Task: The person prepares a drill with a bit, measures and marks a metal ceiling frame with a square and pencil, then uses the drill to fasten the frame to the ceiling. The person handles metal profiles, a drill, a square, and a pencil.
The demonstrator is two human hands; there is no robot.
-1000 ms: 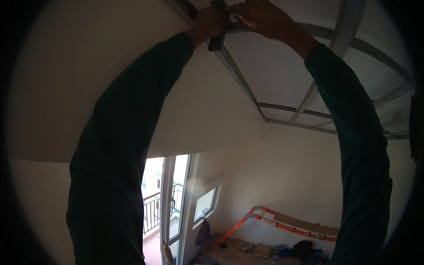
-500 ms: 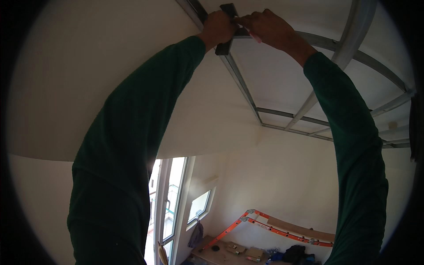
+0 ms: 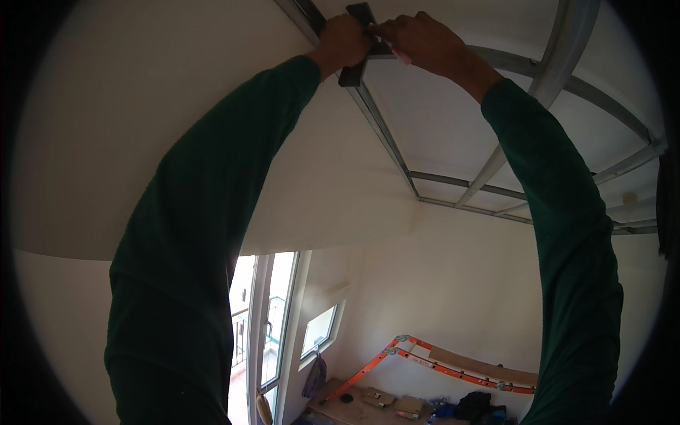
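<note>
Metal ceiling frame (image 3: 386, 134) is serving as reference. My left hand (image 3: 345, 41) is closing around the dark bar (image 3: 352, 76), clamping it near its middle. The bar is sitting at the frame's left edge rail, overlapping it in view; I cannot tell whether the two are touching. Its long axis is running steeply across that rail, tilting slightly: the upper end is leaning right, the lower end is pointing down along the rail's near side. My right hand (image 3: 431, 46) is reaching in beneath the frame's cross member, its fingertips meeting the bar just beside my left hand. A small pinkish thing (image 3: 402, 57) is showing under my right fingers; I cannot tell whether I am gripping it. Well below the frame, an orange ladder (image 3: 453, 370) is spanning sideways, and a glass door (image 3: 276, 329) is letting in light.
</note>
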